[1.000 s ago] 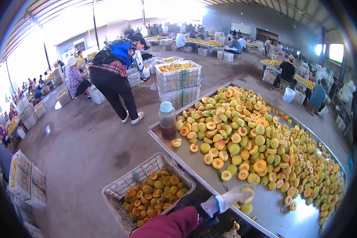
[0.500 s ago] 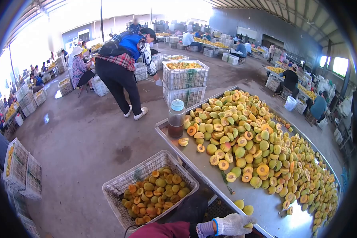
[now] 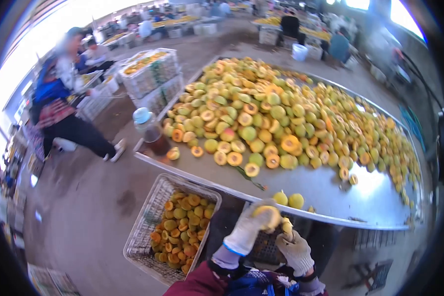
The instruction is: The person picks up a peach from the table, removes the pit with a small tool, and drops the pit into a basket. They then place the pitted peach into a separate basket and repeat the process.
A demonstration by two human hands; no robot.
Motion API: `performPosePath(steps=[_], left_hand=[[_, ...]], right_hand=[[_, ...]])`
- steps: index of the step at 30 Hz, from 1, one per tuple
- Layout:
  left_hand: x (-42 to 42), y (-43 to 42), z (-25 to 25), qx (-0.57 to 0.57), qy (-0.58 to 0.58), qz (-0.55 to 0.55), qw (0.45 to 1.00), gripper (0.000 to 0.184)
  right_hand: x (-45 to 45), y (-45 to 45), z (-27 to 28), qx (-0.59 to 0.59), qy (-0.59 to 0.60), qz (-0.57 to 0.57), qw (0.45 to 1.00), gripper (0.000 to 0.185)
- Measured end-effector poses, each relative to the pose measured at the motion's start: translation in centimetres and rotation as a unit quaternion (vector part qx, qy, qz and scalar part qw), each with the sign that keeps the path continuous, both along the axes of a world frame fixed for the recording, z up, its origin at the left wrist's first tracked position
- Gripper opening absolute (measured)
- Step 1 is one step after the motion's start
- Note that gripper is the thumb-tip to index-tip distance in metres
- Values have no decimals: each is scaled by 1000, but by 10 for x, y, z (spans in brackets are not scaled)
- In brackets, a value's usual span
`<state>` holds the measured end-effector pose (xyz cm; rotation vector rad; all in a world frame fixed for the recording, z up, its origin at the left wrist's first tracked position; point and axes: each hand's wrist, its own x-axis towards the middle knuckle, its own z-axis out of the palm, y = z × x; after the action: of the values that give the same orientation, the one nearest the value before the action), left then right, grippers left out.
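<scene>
My left hand [image 3: 249, 228], in a whitish knit glove with a blue-edged cuff, is closed on a yellow peach half [image 3: 268, 218] and blurred by motion. Close beside it on the right, my right hand [image 3: 296, 250], also gloved, has its fingers closed around a small yellowish thing [image 3: 286, 225] that I cannot make out. Both hands are at the near edge of a metal table [image 3: 325, 190]. Two whole-looking peaches [image 3: 288, 199] lie on that edge just beyond them. A large pile of peaches [image 3: 281, 118], many halved, covers much of the tabletop.
Left of my hands stands a white plastic crate [image 3: 142, 241] with peach halves [image 3: 180, 229] inside. A blue-lidded bottle [image 3: 152, 133] stands on the table's left corner. Stacked crates [image 3: 155, 81] are behind it. A person [image 3: 59, 103] in blue is at the left.
The view has swung right and down. My left hand has come up from the lower edge to the table's near side, and my right hand has come into view. The person in blue is more upright.
</scene>
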<state>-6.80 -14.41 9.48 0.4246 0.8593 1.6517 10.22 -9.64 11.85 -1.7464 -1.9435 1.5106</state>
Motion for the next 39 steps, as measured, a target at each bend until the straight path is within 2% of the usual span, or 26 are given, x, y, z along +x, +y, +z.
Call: performPosePath(steps=[2,4,6,8,9,10,12,13,14,16,17,19,20,21,22,24,26,27,31,33,34,36,37,38,39], left_hand=[[-4,-8,7,-22,-4,22,1000,42],[-4,-12,5,9,13,12,1000,44],[-2,-13,7,27,82,-23,996,44],[3,-11,8,32,135,-56,989,41],[5,-10,7,28,160,-75,984,40],[8,-7,4,8,193,-91,977,39],[12,-3,-2,16,222,-78,972,39],[13,-2,0,9,207,-90,974,39],[12,0,3,14,210,-79,974,39],[15,2,6,-19,240,-98,966,38],[16,1,7,-4,266,-88,960,38],[19,-2,9,-37,276,-107,954,37],[17,0,13,-41,295,-107,949,37],[22,3,-2,-6,377,-65,924,38],[20,2,5,-21,458,-83,885,42],[19,0,15,-42,501,-114,857,46],[16,-1,19,-40,515,-120,848,46],[16,-1,20,-36,530,-133,837,46],[17,-3,15,-21,494,-107,862,46],[19,-6,14,-3,394,-94,914,43],[19,-8,13,-3,390,-99,916,43],[21,-12,15,53,332,-69,939,39],[18,-16,18,55,243,-69,966,36],[15,-20,22,56,188,-37,980,35],[13,-23,32,33,141,1,989,32]], right_hand=[[3,-1,-3,-32,2,-4,999,23],[7,-1,-25,140,-52,93,984,23],[7,0,-35,151,-49,119,980,20],[6,1,-28,43,-37,100,993,37],[-2,0,-9,-11,-48,87,995,33],[-3,1,-7,-6,-44,98,994,33],[1,-2,-13,-12,60,23,998,21],[1,-1,-14,-4,52,21,998,21],[1,-1,-12,120,-18,72,990,24],[-2,-4,-2,-31,-4,-1,1000,29],[5,-1,-7,-30,-11,0,999,29],[30,4,-36,49,142,156,976,21],[28,5,-43,78,126,164,975,20],[29,4,-46,58,151,126,979,19],[23,-1,-37,36,176,91,979,19],[26,4,-47,66,189,118,973,20],[30,5,-48,113,76,170,976,19],[33,4,-54,113,116,171,972,19],[28,1,-50,177,122,184,959,19],[19,-5,-22,117,97,126,980,19],[17,-3,-23,114,92,123,982,19],[18,4,-43,198,2,145,969,32],[23,10,-67,257,35,209,943,32],[16,2,-44,240,15,176,955,28],[13,0,-35,318,-1,239,918,29]])
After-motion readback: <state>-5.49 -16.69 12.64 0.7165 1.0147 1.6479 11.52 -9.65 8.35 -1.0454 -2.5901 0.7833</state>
